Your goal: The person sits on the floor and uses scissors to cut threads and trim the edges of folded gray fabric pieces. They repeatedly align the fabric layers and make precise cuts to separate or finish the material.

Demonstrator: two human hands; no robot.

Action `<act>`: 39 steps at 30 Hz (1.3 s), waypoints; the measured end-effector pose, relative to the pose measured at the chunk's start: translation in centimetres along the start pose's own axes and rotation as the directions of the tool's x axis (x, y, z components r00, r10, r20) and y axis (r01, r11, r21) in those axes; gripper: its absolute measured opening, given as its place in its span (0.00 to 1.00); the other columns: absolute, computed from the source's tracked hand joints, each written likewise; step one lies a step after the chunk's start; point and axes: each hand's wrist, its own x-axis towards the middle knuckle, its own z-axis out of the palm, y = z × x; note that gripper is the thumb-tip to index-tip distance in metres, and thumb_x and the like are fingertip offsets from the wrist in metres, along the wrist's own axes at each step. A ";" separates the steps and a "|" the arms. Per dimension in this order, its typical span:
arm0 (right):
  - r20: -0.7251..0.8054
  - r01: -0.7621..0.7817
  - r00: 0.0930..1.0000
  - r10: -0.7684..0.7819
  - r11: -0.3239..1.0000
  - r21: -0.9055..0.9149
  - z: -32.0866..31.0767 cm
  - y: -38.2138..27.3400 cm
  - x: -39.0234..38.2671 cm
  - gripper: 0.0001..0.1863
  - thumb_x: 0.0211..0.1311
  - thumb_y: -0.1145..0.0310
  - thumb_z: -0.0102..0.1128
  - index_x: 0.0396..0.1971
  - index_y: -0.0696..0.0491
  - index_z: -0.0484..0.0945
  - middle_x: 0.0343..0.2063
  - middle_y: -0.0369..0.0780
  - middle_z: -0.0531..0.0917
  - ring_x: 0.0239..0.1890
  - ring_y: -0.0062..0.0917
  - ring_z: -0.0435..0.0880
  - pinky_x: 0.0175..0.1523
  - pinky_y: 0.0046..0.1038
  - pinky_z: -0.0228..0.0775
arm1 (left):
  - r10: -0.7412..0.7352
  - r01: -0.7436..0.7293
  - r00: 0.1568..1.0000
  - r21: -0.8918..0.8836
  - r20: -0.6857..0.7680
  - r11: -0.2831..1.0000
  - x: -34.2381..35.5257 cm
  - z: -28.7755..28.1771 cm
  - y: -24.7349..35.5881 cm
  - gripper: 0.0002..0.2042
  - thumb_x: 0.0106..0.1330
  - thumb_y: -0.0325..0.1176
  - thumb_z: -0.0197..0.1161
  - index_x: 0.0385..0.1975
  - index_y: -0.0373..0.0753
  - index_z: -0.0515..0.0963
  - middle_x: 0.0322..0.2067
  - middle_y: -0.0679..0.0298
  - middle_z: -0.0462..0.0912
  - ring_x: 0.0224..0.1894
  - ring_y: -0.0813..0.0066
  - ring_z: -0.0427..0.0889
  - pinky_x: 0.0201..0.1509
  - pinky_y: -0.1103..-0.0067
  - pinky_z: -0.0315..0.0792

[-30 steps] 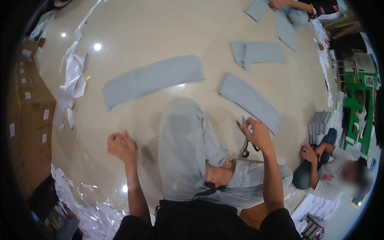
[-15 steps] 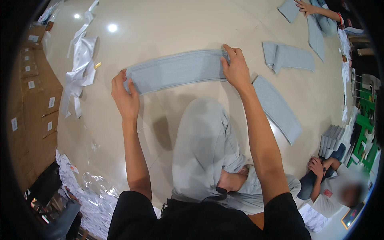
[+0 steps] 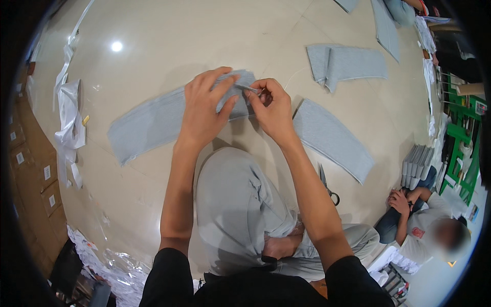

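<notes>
A long grey fabric piece, apparently several layers thick, lies on the floor in front of my knee. My left hand rests on it with fingers spread, toward its right part. At its right end my right hand pinches the fabric edge between thumb and fingers. What exactly sits between those fingertips is partly hidden. A curved grey fabric piece lies to the right of my right forearm, and a folded grey piece is farther up. Black-handled scissors lie beside my right forearm.
White shiny ribbon scraps lie on the left. Cardboard boxes stand along the left side, and white scraps with clear plastic are at lower left. A seated co-worker is at right, near a grey stack; another person sits at upper right.
My left hand has moved from the fabric's left end to its right part. My right hand now pinches the right end. The view has shifted, and the scissors have come into sight.
</notes>
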 end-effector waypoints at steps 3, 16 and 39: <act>-0.009 0.008 1.000 -0.007 0.999 0.041 -0.8 -1.0 -0.5 0.08 0.63 0.72 0.70 0.38 0.59 0.83 0.33 0.41 0.83 0.30 0.24 0.77 0.38 0.27 0.72 | 0.056 -0.044 0.990 -0.089 0.129 0.995 1.1 0.4 0.3 0.12 0.67 0.30 0.69 0.49 0.39 0.84 0.48 0.63 0.86 0.54 0.60 0.80 0.64 0.66 0.67; -0.241 -0.168 0.943 0.230 0.953 0.252 -3.0 -1.3 -1.9 0.09 0.67 0.67 0.70 0.38 0.58 0.85 0.30 0.39 0.86 0.32 0.27 0.82 0.48 0.30 0.71 | -0.051 0.080 0.980 -0.146 0.192 0.986 0.5 -0.2 2.1 0.06 0.63 0.26 0.71 0.39 0.36 0.84 0.40 0.62 0.87 0.46 0.60 0.81 0.55 0.70 0.70; -0.604 0.022 0.795 0.047 0.994 0.106 -19.3 -3.6 -9.1 0.11 0.81 0.62 0.55 0.45 0.55 0.74 0.27 0.26 0.71 0.29 0.07 0.63 0.33 0.15 0.52 | -0.247 0.460 0.767 -0.238 0.592 0.856 0.1 -10.5 -2.0 0.11 0.66 0.35 0.72 0.37 0.32 0.81 0.26 0.67 0.79 0.33 0.80 0.75 0.42 0.79 0.71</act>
